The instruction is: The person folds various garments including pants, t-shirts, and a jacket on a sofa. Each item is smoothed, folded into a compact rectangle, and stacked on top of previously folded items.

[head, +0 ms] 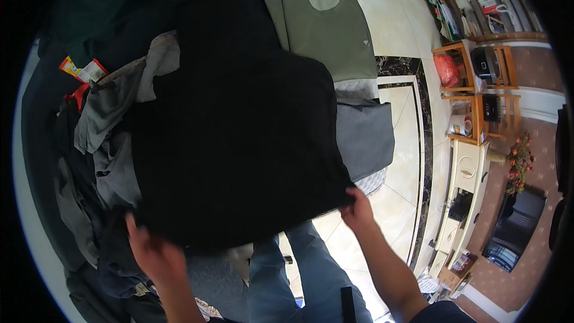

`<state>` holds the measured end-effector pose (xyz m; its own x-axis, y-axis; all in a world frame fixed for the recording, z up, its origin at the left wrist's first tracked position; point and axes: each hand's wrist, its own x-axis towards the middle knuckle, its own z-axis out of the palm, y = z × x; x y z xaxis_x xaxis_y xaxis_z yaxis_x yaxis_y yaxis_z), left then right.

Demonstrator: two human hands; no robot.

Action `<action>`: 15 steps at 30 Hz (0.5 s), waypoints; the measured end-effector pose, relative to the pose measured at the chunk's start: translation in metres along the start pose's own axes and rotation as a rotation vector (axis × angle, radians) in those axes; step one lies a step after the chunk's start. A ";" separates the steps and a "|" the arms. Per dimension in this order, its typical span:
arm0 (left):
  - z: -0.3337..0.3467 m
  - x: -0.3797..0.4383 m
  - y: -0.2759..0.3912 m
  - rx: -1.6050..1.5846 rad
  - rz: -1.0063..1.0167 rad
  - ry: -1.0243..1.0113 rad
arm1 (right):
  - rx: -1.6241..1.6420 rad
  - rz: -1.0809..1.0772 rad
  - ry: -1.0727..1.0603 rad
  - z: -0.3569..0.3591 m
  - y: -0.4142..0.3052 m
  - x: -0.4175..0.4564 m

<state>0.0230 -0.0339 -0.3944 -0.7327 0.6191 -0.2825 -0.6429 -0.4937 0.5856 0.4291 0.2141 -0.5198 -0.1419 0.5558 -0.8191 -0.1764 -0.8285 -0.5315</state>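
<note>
A large black garment [242, 134] stretches out flat between my hands and fills the middle of the view. My right hand [357, 208] pinches its lower right corner. At the lower left, my left hand [154, 251] grips the opposite corner and looks blurred. Beyond the garment's upper right edge lies a folded olive-green crew-neck top [327, 31]. Below that top, a folded grey garment [364, 137] shows partly from under the black cloth. Whatever lies directly beneath the black cloth is hidden.
Crumpled grey clothes [112, 112] heap along the left on a dark sofa [38, 134]. A red and yellow packet [83, 69] sits among them. Wooden chairs [455, 67], a white cabinet [464, 166] and a bookshelf [480, 2] stand across the tiled floor [403, 143].
</note>
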 end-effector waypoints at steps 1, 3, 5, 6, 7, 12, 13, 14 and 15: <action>0.007 0.035 -0.007 0.045 0.024 -0.055 | 0.053 -0.010 -0.047 0.020 -0.011 0.006; 0.053 0.091 -0.033 0.322 0.093 0.041 | 0.293 0.032 -0.037 0.053 -0.037 0.017; 0.014 0.083 -0.043 0.728 0.079 0.151 | 0.051 -0.118 0.085 0.085 -0.049 0.016; -0.019 0.072 -0.045 0.930 0.073 0.213 | -0.152 -0.225 0.142 0.086 -0.043 0.025; -0.057 0.053 -0.040 1.248 0.104 0.127 | -0.355 -0.326 0.204 0.084 -0.035 0.031; -0.142 -0.028 -0.018 2.224 0.251 -0.333 | -1.223 -1.011 0.114 0.064 -0.016 0.074; -0.159 -0.039 -0.013 2.342 0.242 -0.443 | -1.283 -0.937 0.102 0.066 -0.013 0.078; -0.175 -0.049 -0.015 2.374 0.206 -0.464 | -1.343 -0.863 0.088 0.066 -0.011 0.082; -0.194 -0.053 -0.019 2.415 0.205 -0.486 | -1.403 -0.787 0.082 0.065 -0.008 0.086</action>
<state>0.0308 -0.1761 -0.5374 -0.4262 0.8756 -0.2273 0.8775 0.4613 0.1315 0.3552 0.2725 -0.5719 -0.3933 0.8863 -0.2445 0.8167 0.2146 -0.5357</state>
